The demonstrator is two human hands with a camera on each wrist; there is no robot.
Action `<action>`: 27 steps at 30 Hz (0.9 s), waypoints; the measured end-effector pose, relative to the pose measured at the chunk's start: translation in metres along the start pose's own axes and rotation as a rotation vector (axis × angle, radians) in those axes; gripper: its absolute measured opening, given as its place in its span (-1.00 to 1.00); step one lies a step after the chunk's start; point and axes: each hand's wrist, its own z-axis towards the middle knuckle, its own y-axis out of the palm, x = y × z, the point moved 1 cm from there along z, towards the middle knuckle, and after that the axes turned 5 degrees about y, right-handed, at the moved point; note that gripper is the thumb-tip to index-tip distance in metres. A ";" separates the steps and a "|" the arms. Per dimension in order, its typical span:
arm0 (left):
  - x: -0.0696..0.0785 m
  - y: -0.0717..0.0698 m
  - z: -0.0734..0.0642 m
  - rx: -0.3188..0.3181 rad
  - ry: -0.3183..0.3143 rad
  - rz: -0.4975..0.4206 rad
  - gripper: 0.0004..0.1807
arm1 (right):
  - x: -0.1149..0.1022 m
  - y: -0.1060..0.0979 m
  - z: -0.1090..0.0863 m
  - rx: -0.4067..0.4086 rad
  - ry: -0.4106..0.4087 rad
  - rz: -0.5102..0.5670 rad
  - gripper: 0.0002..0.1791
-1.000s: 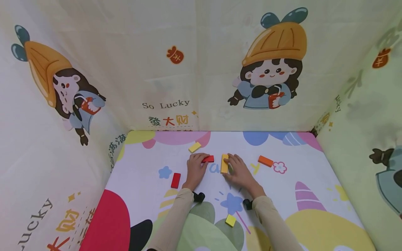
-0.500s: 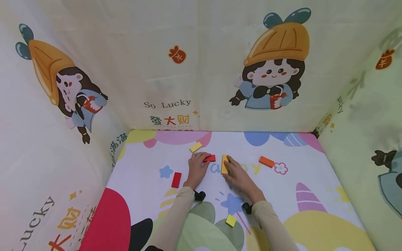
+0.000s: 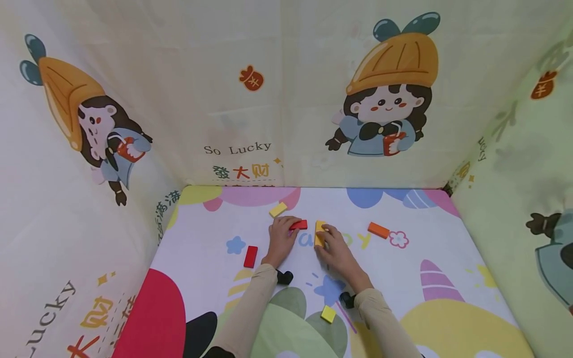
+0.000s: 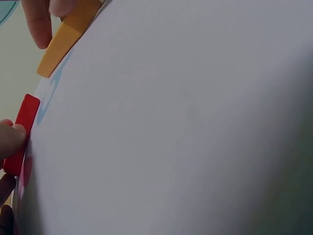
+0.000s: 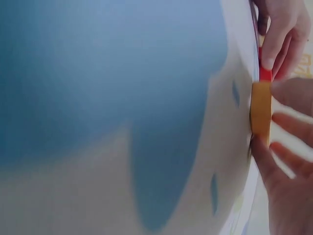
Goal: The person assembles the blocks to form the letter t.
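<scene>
A red block point(image 3: 250, 257), an orange block point(image 3: 378, 230) and yellow blocks point(image 3: 328, 314) lie on the printed tabletop point(image 3: 398, 271).

Blocks: 6 total. Red 2: far red block point(image 3: 302, 224), near red block point(image 3: 250, 257). Yellow 2: far yellow block point(image 3: 278, 209), near yellow block point(image 3: 328, 314). Amber block point(image 3: 319, 227): 1. Orange block point(image 3: 378, 230): 1. Grips 2: left grip point(image 3: 281, 240), right grip point(image 3: 336, 252). Sleeves 2: left sleeve point(image 3: 250, 311), right sleeve point(image 3: 386, 318). Black wrist gadgets 2: left gadget point(image 3: 285, 277), right gadget point(image 3: 346, 300). Counter point(image 3: 385, 278): 1. Printed figures 3: left figure point(image 3: 118, 144), middle figure point(image 3: 380, 132), right figure point(image 3: 552, 253), cut off at frame edge. Pouch prints 2: left pouch point(image 3: 251, 78), right pouch point(image 3: 543, 85). Blue star prints 2: left star point(image 3: 235, 245), right star point(image 3: 329, 289). Flower print point(image 3: 399, 239): 1.
</scene>
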 end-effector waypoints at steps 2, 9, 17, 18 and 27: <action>-0.001 0.001 0.000 0.004 0.005 0.002 -0.58 | -0.004 0.003 0.001 0.039 0.053 0.041 -0.49; -0.002 0.001 0.000 0.032 0.036 -0.003 -0.60 | -0.017 0.007 0.006 0.142 0.221 0.132 -0.27; -0.003 0.002 -0.001 0.049 0.038 0.001 -0.58 | -0.022 0.009 0.009 0.137 0.313 0.150 -0.28; -0.003 0.002 -0.001 0.044 0.033 0.000 -0.57 | -0.023 0.010 0.009 0.132 0.321 0.156 -0.27; -0.004 0.002 -0.001 0.022 0.008 -0.017 -0.58 | -0.028 0.011 0.008 0.099 0.341 0.167 -0.30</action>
